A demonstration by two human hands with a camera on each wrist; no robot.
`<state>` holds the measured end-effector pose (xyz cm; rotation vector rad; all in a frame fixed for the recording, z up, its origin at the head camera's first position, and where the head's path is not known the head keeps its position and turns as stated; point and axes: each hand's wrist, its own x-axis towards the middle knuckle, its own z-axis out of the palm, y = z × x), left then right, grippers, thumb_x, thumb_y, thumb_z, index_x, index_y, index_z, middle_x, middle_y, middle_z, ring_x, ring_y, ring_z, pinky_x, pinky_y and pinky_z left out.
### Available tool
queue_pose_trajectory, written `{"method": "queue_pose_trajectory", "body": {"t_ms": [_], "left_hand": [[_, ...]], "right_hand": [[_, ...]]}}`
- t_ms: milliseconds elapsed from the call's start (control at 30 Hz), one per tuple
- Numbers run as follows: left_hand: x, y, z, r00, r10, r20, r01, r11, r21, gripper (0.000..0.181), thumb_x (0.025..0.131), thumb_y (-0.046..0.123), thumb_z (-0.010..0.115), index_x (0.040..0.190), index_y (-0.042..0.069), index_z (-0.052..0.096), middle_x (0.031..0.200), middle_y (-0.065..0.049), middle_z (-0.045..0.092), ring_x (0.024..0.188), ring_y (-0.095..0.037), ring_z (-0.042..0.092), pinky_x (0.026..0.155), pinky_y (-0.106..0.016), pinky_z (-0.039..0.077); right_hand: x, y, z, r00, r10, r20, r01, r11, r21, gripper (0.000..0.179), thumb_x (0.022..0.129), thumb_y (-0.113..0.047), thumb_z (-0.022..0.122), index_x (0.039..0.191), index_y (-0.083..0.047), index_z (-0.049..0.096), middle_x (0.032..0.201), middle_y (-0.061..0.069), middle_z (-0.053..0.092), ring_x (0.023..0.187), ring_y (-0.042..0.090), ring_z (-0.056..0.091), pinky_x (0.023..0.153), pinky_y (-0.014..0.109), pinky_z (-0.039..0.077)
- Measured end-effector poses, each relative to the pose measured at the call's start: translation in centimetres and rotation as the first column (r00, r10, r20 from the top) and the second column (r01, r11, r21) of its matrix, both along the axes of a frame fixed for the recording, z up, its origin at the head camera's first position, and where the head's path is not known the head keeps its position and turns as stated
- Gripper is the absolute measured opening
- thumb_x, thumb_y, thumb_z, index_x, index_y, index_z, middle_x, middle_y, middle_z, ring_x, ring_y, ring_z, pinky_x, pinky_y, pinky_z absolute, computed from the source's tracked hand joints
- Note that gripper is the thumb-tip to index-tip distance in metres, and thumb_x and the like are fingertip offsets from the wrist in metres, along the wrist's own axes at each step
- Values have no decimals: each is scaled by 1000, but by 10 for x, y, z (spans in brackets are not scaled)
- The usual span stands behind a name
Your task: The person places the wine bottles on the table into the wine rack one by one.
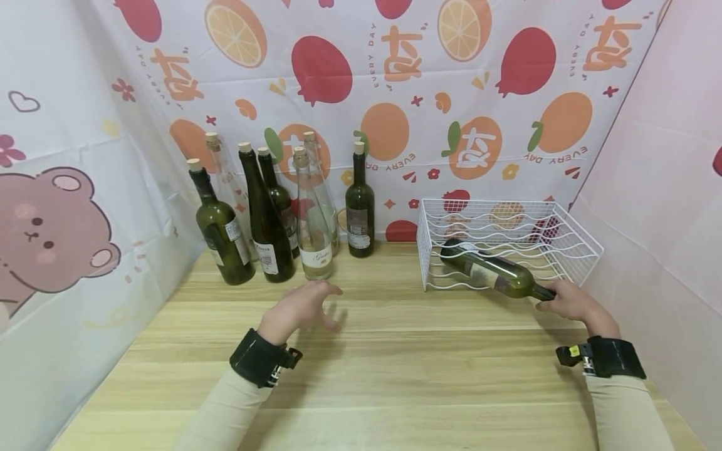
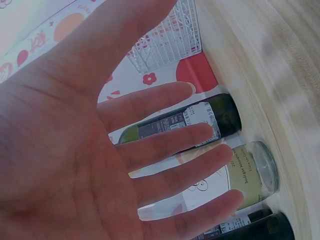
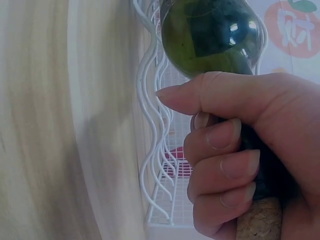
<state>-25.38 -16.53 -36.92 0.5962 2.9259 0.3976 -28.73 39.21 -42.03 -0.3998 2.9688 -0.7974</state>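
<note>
A green wine bottle (image 1: 499,274) lies tilted across the white wire wine rack (image 1: 425,250), its base toward the rack's left side and its neck toward me. My right hand (image 1: 572,304) grips that bottle by the neck; in the right wrist view the fingers (image 3: 225,165) curl round the neck and a cork (image 3: 259,220) shows below them. My left hand (image 1: 301,310) hovers over the table with its fingers spread, holding nothing. In front of it stands a clear bottle (image 1: 316,250) with a white label. The left wrist view shows the palm and parted fingers (image 2: 175,177).
Several corked bottles stand at the back left, among them a dark green bottle (image 1: 269,241) and a leaning-looking green bottle (image 1: 228,244). One dark bottle (image 1: 360,219) stands apart near the patterned back curtain (image 1: 361,81). Side curtains border the wooden table (image 1: 395,376).
</note>
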Motion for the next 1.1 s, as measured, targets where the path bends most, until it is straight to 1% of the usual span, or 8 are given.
{"method": "queue_pose_trajectory", "body": {"t_ms": [100, 200, 333, 367, 500, 600, 867, 1100], "left_hand": [[1, 0, 1, 1000, -1, -4, 1, 1000, 0, 74, 71, 33, 93, 135, 9, 65, 141, -14, 65, 127, -39, 63, 106, -56, 52], [2, 0, 2, 1000, -10, -11, 10, 1000, -2, 73, 72, 34, 93, 135, 8, 65, 140, -15, 66, 126, -39, 63, 106, -55, 53], [3, 0, 3, 1000, -19, -13, 19, 1000, -1, 73, 73, 33, 92, 135, 7, 65, 140, -15, 66, 127, -39, 63, 107, -54, 52], [3, 0, 3, 1000, -21, -15, 21, 1000, -3, 73, 73, 33, 92, 135, 7, 65, 140, -16, 65, 127, -39, 63, 107, -54, 52], [3, 0, 2, 1000, -19, -16, 19, 1000, -5, 73, 73, 34, 93, 135, 7, 65, 140, -16, 65, 128, -39, 62, 108, -54, 51], [2, 0, 2, 1000, -23, -21, 23, 1000, -9, 73, 73, 34, 93, 134, 7, 65, 140, -16, 65, 128, -39, 62, 108, -54, 51], [1, 0, 2, 1000, -7, -12, 7, 1000, -5, 74, 72, 34, 93, 135, 8, 65, 141, -15, 65, 128, -39, 62, 106, -55, 52], [0, -1, 1, 1000, -7, -10, 7, 1000, -11, 73, 73, 34, 92, 135, 8, 65, 141, -15, 65, 128, -38, 62, 106, -55, 52]], "right_hand": [[-1, 1, -1, 1000, 1, 23, 0, 1000, -18, 34, 83, -13, 75, 105, 12, 70, 62, -5, 43, 52, 10, 42, 47, 26, 36], [-2, 1, -4, 999, -1, 47, 2, 999, -37, 50, 84, -13, 74, 123, 17, 63, 60, -6, 42, 50, 9, 41, 45, 26, 37], [-2, 2, -5, 999, -4, 51, 6, 999, -47, 54, 84, -12, 74, 127, 18, 61, 58, -6, 41, 48, 9, 41, 45, 26, 37], [-2, 2, -6, 999, -5, 48, 7, 999, -47, 53, 84, -12, 74, 126, 17, 61, 59, -6, 41, 49, 9, 41, 45, 26, 37], [0, 4, -5, 999, -22, 26, 22, 1000, -21, 32, 84, -13, 73, 104, 11, 67, 62, -4, 44, 53, 12, 43, 48, 28, 38], [1, 8, -4, 999, -44, 21, 44, 999, -1, 20, 85, -15, 72, 89, 3, 64, 63, -3, 44, 56, 14, 44, 50, 30, 38], [-2, 12, -7, 994, -91, 55, 94, 995, -43, 16, 84, -14, 71, 83, 0, 63, 58, -5, 42, 51, 13, 42, 46, 28, 38], [-1, 17, -10, 985, -138, 105, 145, 987, -69, 19, 86, -15, 71, 85, 2, 62, 60, -4, 41, 53, 13, 41, 47, 28, 37]]}}
